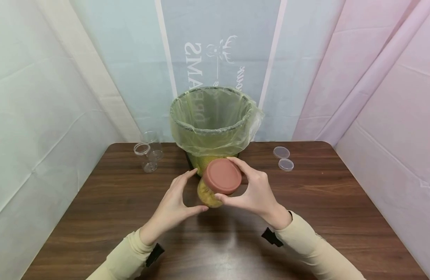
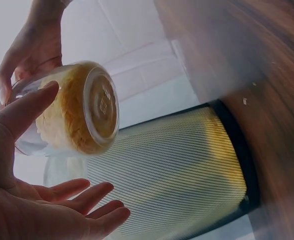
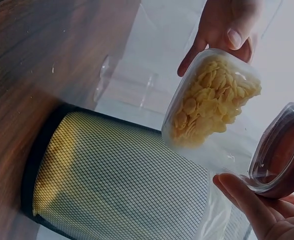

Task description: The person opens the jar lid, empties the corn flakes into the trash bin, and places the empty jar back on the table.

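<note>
A clear jar of thin yellow flakes (image 3: 214, 100) is tilted in front of the wastebasket, its reddish-brown lid (image 1: 223, 175) facing up toward the head camera. My right hand (image 1: 258, 194) grips the jar at its lid end, thumb on the near side and fingers on the far side. Around the jar's lower part curves my left hand (image 1: 174, 202), thumb and fingers spread wide. In the left wrist view the left thumb (image 2: 32, 107) overlaps the jar's side, while the other fingers (image 2: 94, 200) stand apart from it. The jar's base (image 2: 102, 102) points toward the wastebasket there.
Behind the jar stands a mesh wastebasket (image 3: 117, 175) with a yellowish liner bag (image 1: 207, 144) folded over its rim. Two clear open containers (image 1: 143, 157) are at the table's back left. Two clear round lids (image 1: 281, 152) lie at the back right. Small crumbs (image 2: 245, 101) dot the wooden table (image 1: 323, 217).
</note>
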`<act>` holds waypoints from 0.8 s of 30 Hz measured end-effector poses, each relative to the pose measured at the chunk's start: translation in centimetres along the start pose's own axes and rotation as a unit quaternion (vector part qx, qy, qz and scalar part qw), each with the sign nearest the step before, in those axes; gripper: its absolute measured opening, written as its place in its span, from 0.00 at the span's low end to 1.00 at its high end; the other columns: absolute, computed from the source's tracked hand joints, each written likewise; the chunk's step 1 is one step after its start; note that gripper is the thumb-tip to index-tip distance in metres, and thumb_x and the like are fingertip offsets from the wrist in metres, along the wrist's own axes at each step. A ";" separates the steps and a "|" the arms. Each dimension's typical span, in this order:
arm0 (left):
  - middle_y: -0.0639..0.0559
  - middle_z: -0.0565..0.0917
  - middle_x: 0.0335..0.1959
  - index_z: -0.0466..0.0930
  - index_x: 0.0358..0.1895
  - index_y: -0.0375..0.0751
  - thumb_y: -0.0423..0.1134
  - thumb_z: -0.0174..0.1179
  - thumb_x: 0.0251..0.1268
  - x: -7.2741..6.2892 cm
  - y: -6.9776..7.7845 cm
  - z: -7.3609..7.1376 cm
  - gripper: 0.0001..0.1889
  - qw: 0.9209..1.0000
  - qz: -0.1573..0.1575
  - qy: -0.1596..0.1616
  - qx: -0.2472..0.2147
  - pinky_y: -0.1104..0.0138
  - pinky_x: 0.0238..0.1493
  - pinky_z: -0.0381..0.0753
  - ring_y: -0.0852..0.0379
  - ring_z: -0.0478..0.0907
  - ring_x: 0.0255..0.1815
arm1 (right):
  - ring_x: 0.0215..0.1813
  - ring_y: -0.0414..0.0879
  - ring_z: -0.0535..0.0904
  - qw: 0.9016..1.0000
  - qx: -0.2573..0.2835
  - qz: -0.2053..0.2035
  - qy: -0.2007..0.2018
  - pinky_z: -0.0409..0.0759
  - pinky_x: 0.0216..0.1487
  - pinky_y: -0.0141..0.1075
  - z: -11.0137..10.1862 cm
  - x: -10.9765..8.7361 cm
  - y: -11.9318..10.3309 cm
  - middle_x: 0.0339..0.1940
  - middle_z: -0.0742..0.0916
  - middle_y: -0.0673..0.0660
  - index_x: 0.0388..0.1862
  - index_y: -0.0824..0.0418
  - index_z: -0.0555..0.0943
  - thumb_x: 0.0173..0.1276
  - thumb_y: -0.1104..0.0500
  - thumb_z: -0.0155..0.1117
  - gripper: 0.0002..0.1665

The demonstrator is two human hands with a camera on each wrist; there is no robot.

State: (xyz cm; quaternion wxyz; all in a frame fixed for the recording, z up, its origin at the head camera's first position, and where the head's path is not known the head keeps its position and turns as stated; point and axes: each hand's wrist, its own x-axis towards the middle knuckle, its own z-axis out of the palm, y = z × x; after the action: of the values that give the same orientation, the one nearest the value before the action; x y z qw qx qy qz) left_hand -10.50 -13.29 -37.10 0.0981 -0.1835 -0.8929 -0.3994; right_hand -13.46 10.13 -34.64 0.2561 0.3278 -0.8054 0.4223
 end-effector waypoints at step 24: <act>0.56 0.64 0.70 0.56 0.72 0.50 0.48 0.77 0.38 3.0 2.7 1.8 0.53 0.998 0.044 -0.015 -0.038 0.53 0.67 0.65 0.57 0.60 0.70 | 0.41 0.33 0.83 0.992 0.071 0.091 0.043 0.82 0.35 0.27 -2.7 0.0 1.0 0.49 0.86 0.55 0.61 0.58 0.74 0.40 0.63 0.80 0.44</act>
State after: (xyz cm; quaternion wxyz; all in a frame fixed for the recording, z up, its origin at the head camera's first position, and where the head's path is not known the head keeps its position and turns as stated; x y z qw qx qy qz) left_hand -12.16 -9.54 -35.44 0.0951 -0.2318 -0.8694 -0.4259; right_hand -13.85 12.83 -33.77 0.2275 0.2522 -0.7877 0.5140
